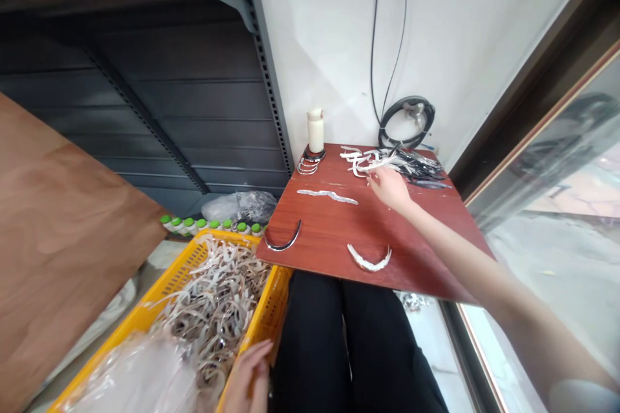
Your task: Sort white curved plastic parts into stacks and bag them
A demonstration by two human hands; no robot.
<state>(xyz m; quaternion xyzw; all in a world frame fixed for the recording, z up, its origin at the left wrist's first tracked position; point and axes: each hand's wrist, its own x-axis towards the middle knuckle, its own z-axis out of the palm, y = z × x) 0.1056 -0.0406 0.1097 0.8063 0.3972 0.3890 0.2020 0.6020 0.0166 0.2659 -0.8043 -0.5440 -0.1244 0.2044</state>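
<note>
My right hand (389, 188) is over the back of the red-brown table (317, 242), beside a loose pile of white curved strips (361, 161). Its fingers are loosely bent, with a gap between the tips, and I make out nothing held in them. Black strips (423, 168) lie just beyond that hand. My left hand (249, 377) is low at the side rim of a yellow crate (271, 300), fingers loosely extended, with nothing seen in it. On the table lie a wavy white strip (328, 194), a black curved strip (285, 245) and a white curved bundle (369, 261).
Tangled pale strips (213, 303) and a clear plastic bag (140, 374) fill the crate. A cream bottle (316, 131) stands at the table's back left corner, near a coiled black cable (407, 121). Green-capped bottles (201, 224) line up behind the crate. Grey shelving (203, 77) rises at left.
</note>
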